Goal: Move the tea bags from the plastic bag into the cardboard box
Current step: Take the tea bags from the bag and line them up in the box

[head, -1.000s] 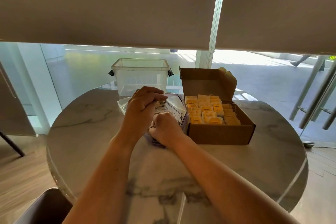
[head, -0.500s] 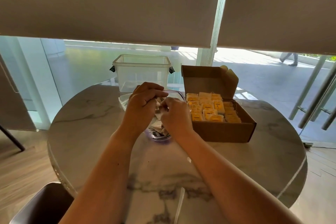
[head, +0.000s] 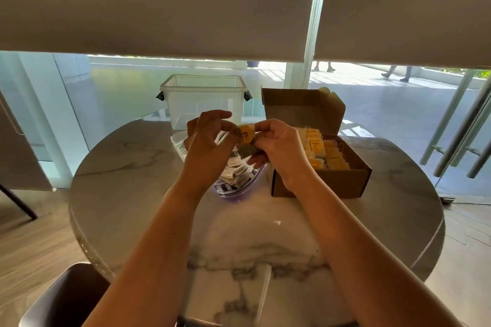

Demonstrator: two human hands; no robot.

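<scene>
A tea bag (head: 246,138) with a yellow tag is held up above the clear plastic bag (head: 236,179), which lies on the round marble table (head: 132,194) with more tea bags inside. My left hand (head: 210,148) pinches the tea bag's left side between thumb and forefinger. My right hand (head: 279,148) grips its right side and lower part. Just right of my hands stands the open cardboard box (head: 321,183), filled with several rows of yellow-tagged tea bags (head: 326,151); its lid stands up at the back.
An empty clear plastic tub (head: 203,99) with clip handles stands at the table's far edge, behind the bag. A dark chair back (head: 66,297) shows at the lower left. Glass wall, window blinds and metal door handles lie beyond the table.
Both hands have lifted out of the plastic bag, bringing up one tea bag between them. Before, they were down at the bag's mouth.
</scene>
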